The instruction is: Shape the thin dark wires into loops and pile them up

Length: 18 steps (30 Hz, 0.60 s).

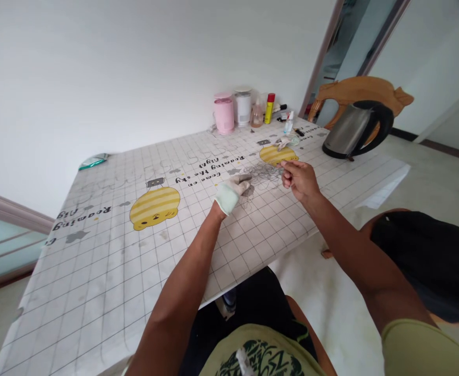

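A loose tangle of thin dark wire or thread [266, 175] lies on the table between my hands. My left hand [232, 193], in a white and pale green glove, rests at the tangle's left side, fingers pointing right; what its fingers hold, if anything, is too small to make out. Bare and raised slightly at the tangle's right side, my right hand [297, 177] has its thumb and forefinger pinched together, and anything between them is too fine to see. Another pale glove [287, 141] lies beyond the tangle, by a printed yellow bear.
Along the back stand a pink container [224, 114], a white one [243, 107], a clear bottle [257, 114], a yellow can [269, 108] and a small bottle [289, 123]. A steel kettle [345, 130] stands at the right. A green packet [93, 161] lies back left.
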Tool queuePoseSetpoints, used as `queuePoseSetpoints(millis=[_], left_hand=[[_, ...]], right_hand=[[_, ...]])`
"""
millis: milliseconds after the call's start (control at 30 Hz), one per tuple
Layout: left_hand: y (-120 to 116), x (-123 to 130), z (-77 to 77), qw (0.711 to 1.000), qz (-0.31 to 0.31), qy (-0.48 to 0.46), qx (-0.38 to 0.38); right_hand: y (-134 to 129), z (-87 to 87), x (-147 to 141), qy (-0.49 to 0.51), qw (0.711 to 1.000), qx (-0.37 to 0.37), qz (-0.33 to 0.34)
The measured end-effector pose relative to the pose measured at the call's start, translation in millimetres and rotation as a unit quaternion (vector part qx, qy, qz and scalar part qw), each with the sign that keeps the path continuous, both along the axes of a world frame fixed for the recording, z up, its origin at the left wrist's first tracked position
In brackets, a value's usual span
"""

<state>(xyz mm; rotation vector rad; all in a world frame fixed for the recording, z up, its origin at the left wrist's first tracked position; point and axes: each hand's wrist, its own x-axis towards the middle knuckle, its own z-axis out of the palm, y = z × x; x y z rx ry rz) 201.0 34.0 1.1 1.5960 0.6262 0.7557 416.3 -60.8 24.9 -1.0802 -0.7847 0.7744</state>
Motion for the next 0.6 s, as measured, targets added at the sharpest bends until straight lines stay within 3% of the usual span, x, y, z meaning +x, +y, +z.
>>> queuePoseSetpoints(millis=[200, 367, 500, 600], left_hand=[[-1, -2, -3.6, 0.998, -0.044, -0.022, -0.049], [-8, -4, -5.9, 0.992, -0.049, -0.042, -0.108], [-1, 1, -21.8, 0.964, -0.041, -0.149, -0.216], [8, 3, -31.1, 0.942, -0.031, -0.196, -0.271]], right_hand=[[10, -6.3, 14, 0.076, 0.997, 0.007, -0.029], [25, -12.1, 20, 0.075, 0.995, -0.015, -0.066], [30, -16.1, 30, 0.079, 0.992, -0.021, -0.094], [25, -16.7, 39, 0.105, 0.993, -0.004, -0.058]])
